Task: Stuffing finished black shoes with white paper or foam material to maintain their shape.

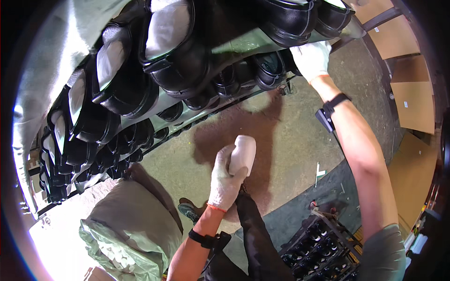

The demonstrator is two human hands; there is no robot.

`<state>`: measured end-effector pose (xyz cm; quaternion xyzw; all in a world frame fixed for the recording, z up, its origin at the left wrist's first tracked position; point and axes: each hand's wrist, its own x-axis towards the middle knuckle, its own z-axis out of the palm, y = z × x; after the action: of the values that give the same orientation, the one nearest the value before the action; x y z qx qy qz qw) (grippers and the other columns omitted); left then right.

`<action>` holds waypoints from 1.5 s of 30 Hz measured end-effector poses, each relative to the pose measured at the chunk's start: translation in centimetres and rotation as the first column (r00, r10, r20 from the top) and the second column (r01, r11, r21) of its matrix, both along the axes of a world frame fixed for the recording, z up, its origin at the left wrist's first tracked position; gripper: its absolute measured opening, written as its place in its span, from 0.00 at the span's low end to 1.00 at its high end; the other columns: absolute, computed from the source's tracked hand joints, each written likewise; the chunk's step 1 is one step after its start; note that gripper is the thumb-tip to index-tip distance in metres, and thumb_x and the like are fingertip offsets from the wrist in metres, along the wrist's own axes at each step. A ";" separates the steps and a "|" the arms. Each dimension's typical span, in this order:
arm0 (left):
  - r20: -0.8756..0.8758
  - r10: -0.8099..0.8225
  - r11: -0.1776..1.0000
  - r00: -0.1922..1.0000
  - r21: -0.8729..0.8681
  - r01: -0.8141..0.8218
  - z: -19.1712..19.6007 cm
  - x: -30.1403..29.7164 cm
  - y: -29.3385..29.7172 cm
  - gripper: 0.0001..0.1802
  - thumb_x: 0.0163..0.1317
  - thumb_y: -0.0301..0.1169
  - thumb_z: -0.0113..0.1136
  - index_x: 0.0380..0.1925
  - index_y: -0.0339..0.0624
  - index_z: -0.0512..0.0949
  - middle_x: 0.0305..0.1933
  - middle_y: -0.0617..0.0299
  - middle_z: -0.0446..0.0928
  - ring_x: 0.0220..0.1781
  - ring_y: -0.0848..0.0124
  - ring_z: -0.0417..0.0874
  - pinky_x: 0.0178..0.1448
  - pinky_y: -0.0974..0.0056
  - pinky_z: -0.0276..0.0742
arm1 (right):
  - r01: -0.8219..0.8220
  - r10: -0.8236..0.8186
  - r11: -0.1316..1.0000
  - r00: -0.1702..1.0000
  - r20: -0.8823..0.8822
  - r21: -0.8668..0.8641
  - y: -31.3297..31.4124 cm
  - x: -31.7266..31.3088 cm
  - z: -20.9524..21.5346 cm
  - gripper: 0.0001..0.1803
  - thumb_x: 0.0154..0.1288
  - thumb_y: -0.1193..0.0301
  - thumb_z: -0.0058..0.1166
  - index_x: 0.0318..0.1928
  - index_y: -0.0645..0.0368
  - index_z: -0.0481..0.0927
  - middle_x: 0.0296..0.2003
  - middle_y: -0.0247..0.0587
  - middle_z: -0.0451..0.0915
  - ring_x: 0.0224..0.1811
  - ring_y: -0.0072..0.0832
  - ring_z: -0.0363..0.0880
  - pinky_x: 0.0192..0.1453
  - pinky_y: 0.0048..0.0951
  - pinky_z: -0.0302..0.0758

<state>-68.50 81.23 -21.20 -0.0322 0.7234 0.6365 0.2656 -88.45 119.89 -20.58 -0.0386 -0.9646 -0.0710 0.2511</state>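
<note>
My left hand (222, 180), in a white glove with an orange cuff edge, is closed around a white shoe insert (243, 154) with a rounded end. It holds this in the open space over the floor. My right hand (311, 60), also in a white glove, reaches up to the shelf rack at the upper right. Its fingers are hidden at the lower side of a black shoe (288, 22), so I cannot see whether they grip anything. Black shoes with white stuffing, such as this large black shoe (176, 61), stand in rows on the shelf left of my right hand.
Lower rack tiers hold more black shoes (269, 70). A large sack (136, 210) with white pieces in its mouth stands at the lower left. Cardboard boxes (412, 105) line the right side. A small rack (323, 248) of dark shoes is at the lower right.
</note>
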 end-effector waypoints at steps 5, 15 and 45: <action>0.107 0.114 0.972 0.988 0.195 -0.133 2.1 -1.7 1.4 0.44 0.69 0.20 0.66 0.83 0.39 0.60 0.75 0.49 0.73 0.61 0.65 0.82 0.48 0.63 0.85 | -0.120 0.285 0.344 0.958 -0.018 -0.931 -12.1 13.4 4.9 0.35 0.65 0.78 0.65 0.75 0.57 0.78 0.66 0.56 0.78 0.69 0.54 0.77 0.70 0.53 0.79; 0.480 -0.019 0.667 0.877 0.660 -0.346 6.4 -7.7 3.8 0.33 0.77 0.22 0.58 0.81 0.31 0.66 0.76 0.46 0.75 0.75 0.57 0.81 0.66 0.51 0.89 | -0.309 0.585 0.690 0.771 0.253 -0.654 -11.6 15.5 7.0 0.30 0.67 0.70 0.70 0.70 0.52 0.82 0.61 0.47 0.82 0.67 0.49 0.82 0.75 0.49 0.77; 0.411 0.074 0.910 0.909 0.346 -0.230 3.1 3.6 -11.4 0.28 0.75 0.25 0.65 0.74 0.38 0.75 0.71 0.54 0.80 0.65 0.63 0.85 0.64 0.58 0.85 | -0.179 0.258 0.869 0.960 0.113 -0.461 -10.9 1.8 1.1 0.22 0.81 0.53 0.60 0.45 0.62 0.92 0.37 0.54 0.91 0.40 0.51 0.89 0.53 0.51 0.82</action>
<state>-64.93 69.84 -18.11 -0.1622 0.5114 0.7663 0.3535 -86.63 109.04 -19.47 0.0206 -0.9709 0.1782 0.1583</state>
